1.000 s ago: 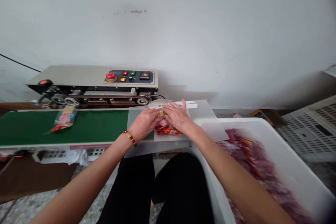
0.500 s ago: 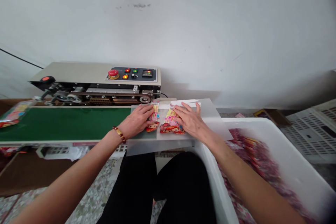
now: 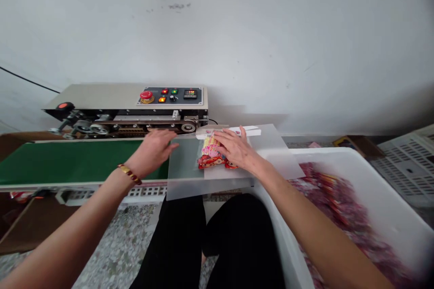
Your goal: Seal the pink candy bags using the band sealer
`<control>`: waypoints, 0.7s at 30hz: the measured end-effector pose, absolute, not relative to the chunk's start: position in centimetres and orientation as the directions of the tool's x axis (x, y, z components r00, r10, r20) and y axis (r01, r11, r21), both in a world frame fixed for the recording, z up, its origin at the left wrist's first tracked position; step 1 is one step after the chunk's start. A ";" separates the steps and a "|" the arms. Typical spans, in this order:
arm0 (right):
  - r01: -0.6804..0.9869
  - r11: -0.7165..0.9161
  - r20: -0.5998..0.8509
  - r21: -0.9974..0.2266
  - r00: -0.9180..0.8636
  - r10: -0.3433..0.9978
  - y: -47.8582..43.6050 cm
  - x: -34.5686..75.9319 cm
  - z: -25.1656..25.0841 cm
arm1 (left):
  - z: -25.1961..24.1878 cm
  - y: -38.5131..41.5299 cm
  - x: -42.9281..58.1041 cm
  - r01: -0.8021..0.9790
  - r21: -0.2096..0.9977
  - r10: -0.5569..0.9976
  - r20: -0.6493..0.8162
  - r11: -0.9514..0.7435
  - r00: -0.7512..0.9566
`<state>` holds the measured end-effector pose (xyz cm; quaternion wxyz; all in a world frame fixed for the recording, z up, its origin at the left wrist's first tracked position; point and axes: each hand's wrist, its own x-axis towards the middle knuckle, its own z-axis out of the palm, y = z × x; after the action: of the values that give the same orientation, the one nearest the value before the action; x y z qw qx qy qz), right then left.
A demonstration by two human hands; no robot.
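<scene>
The left hand [image 3: 152, 150] hovers flat and empty, fingers spread, over the belt [image 3: 68, 162] beside the sealer [image 3: 129, 108]. The right hand [image 3: 237, 150] lies open, palm down, on the packets [image 3: 209, 156]. These rest on a sheet [image 3: 183, 167] between both hands, and a bin [image 3: 393, 221] sits right of it.

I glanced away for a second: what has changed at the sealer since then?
The left hand has slid left, off the clear sheet and over the green belt, fingers flat; the packet it pushed no longer shows. The packet riding the belt has left view. The right hand stays on the packets on the sheet; sealer and white bin unmoved.
</scene>
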<state>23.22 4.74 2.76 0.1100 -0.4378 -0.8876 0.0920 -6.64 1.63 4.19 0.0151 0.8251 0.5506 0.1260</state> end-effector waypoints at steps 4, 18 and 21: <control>0.779 0.584 0.140 -0.228 -0.567 0.811 4.1 24.4 2.6 | 3.0 1.6 0.0 0.774 0.285 0.824 0.246 -0.565 0.511; 0.752 0.600 0.058 -0.273 -0.610 0.790 4.9 21.6 3.0 | 1.1 1.4 -3.8 0.809 0.283 0.857 0.215 -0.514 0.469; 0.720 0.641 0.069 -0.268 -0.649 0.758 5.4 20.1 2.8 | 1.4 1.0 -5.9 0.878 0.226 0.905 0.171 -0.422 0.391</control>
<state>20.15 5.41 2.83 0.0878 -0.4097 -0.9015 0.1088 -5.88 1.02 1.40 0.0491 0.8324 0.5354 0.1344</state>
